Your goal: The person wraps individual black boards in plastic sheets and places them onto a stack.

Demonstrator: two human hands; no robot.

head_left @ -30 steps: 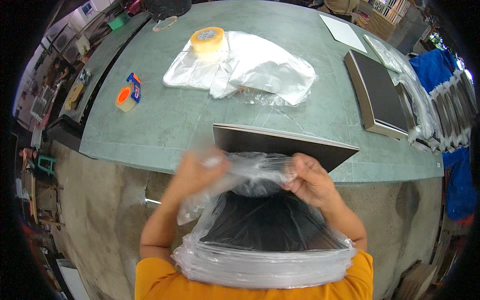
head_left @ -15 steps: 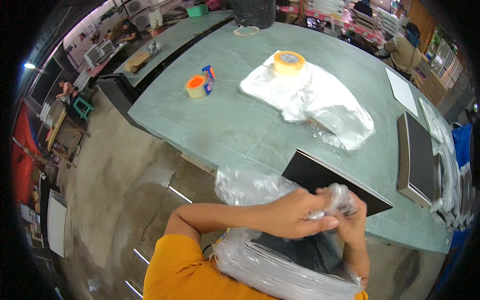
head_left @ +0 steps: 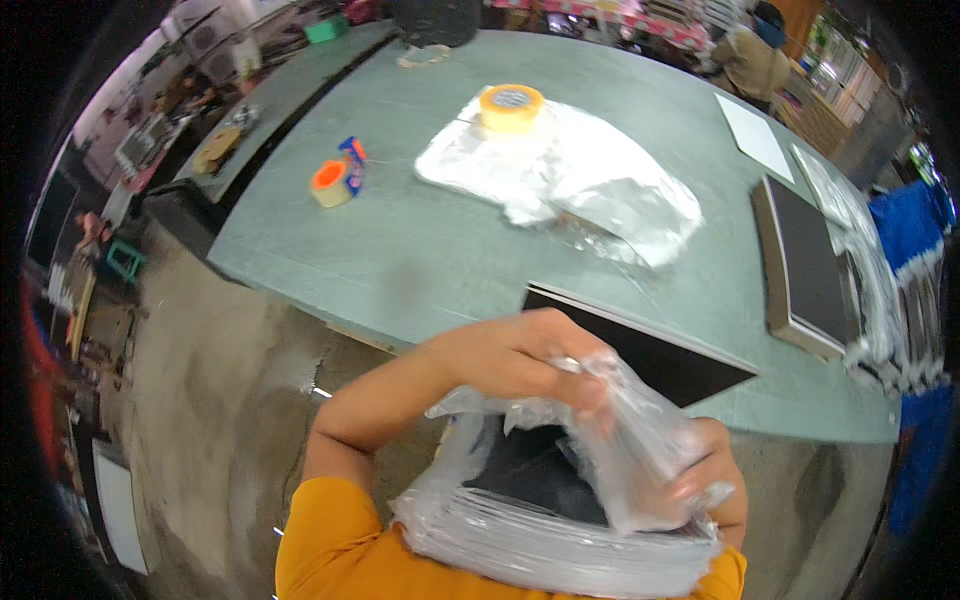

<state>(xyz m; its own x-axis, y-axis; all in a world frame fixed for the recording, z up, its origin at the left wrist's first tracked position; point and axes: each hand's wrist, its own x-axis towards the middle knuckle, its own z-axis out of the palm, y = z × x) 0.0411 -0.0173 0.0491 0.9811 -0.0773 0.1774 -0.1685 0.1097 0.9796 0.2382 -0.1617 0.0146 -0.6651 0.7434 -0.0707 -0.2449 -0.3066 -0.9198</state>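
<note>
Clear crinkled plastic (head_left: 640,440) stretches between my two hands, just off the table's near edge. The fingers of my left hand (head_left: 545,355) are closed on its upper part. My right hand (head_left: 708,465) pinches its lower right side, fingers partly hidden by the plastic. Close against my body, below the hands, is a thick stack of plastic-wrapped pieces (head_left: 560,545) with a black surface (head_left: 540,480) showing above its layered edge. Beyond my hands, a flat black board (head_left: 660,350) with a pale edge lies at the table's near side.
The green table (head_left: 420,270) bears white plastic bags (head_left: 590,180) with a yellow tape roll (head_left: 511,108) on top. A tape dispenser (head_left: 338,182), a black box-like stack (head_left: 805,265), a white sheet (head_left: 752,137) and wrapped pieces (head_left: 880,310) lie around. A person (head_left: 755,60) sits beyond the far right.
My hands have moved apart, the left up and leftward, the right downward. The bunched plastic is now spread between them. The whole view has shifted, so the table things appear further left.
</note>
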